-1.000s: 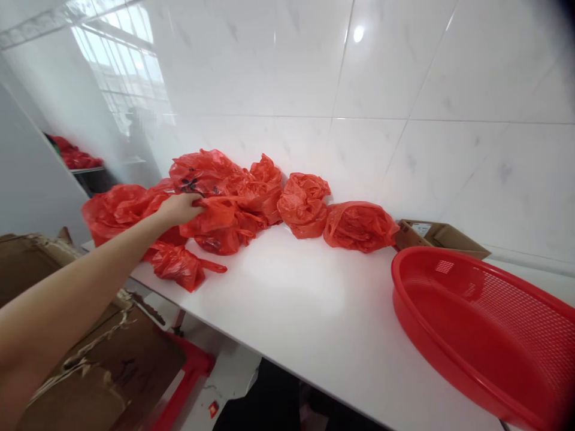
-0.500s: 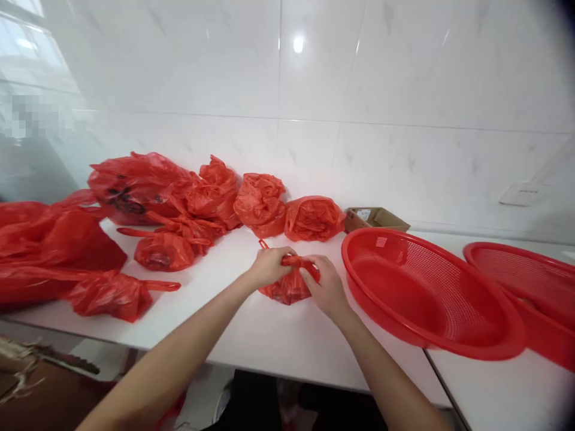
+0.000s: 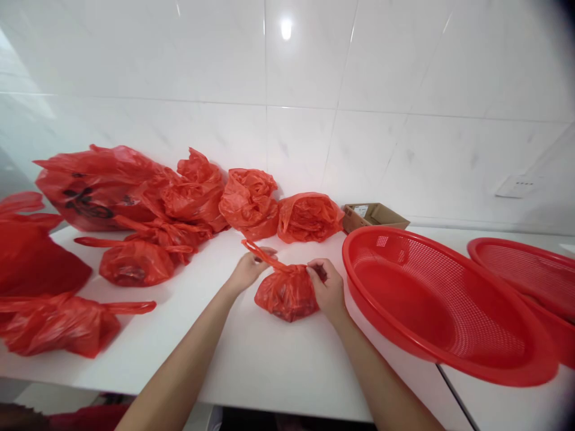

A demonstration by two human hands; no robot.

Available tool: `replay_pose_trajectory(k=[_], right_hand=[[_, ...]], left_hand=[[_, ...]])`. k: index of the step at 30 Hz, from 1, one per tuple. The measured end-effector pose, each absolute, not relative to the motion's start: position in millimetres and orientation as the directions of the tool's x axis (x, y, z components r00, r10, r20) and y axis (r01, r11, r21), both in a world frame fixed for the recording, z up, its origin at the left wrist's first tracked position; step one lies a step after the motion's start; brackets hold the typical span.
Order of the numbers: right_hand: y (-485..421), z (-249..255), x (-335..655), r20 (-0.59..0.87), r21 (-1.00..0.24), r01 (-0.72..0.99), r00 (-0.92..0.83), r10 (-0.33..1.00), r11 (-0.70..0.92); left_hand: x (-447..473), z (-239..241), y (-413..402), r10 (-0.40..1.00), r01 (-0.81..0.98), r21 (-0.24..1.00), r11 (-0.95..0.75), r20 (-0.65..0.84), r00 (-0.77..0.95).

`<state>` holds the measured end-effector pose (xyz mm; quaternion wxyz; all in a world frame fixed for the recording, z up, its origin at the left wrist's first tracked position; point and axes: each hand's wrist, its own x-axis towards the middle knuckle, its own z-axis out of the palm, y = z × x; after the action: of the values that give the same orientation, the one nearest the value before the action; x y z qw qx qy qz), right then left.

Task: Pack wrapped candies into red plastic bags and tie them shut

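Observation:
A small knotted red plastic bag (image 3: pixel 286 293) lies on the white counter (image 3: pixel 269 359) in front of me. My left hand (image 3: pixel 247 270) pinches one of its handles, pulled out to the upper left. At the knot on the bag's right side, my right hand (image 3: pixel 327 288) is closed on the plastic. Both hands sit just left of a big red mesh basket (image 3: pixel 442 302).
Several more tied red bags (image 3: pixel 135 263) lie along the tiled wall and at the left end of the counter. A small cardboard box (image 3: pixel 374 214) stands behind the basket. At the far right sits a second red basket (image 3: pixel 525 275). A wall socket (image 3: pixel 514 187) is at right.
A second ago my left hand reached into the pile at far left. It brought one small bag to the middle, the right hand joined it, and one handle is now pulled out.

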<state>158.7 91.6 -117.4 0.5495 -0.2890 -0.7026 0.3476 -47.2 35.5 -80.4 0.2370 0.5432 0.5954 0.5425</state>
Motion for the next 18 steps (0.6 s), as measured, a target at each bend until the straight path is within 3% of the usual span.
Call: replay_pose_trajectory(k=[3,5,13,15,18], right_hand=[[86.9,-119.3,158.7,0.588,-0.788,0.035,-0.251,0.769,0.615],[85.4,-118.3,159.0,0.602,-0.775,0.042,-0.254,0.757,0.631],[97.0,-114.9,167.1,0.548,-0.830,0.110,-0.021,0.836,0.547],[98.6,-116.4,167.9,0.519,-0.842,0.126,-0.070,0.852,0.524],[97.1,-116.5,167.8,0.505,-0.845,0.128,-0.122,0.854,0.519]], left_hand=[[-24.1,-80.3,31.4,0.979,0.385,0.903,-0.191,0.203,0.008],[-19.4,-77.8,27.3,0.981,0.417,0.888,-0.194,0.188,0.057],[-88.1,-81.5,19.2,0.866,0.473,0.870,-0.140,0.339,-0.368],[-91.9,-81.0,18.0,0.846,0.509,0.849,-0.140,0.369,-0.384],[-81.1,-80.8,17.3,0.872,0.615,0.769,-0.174,0.411,-0.268]])
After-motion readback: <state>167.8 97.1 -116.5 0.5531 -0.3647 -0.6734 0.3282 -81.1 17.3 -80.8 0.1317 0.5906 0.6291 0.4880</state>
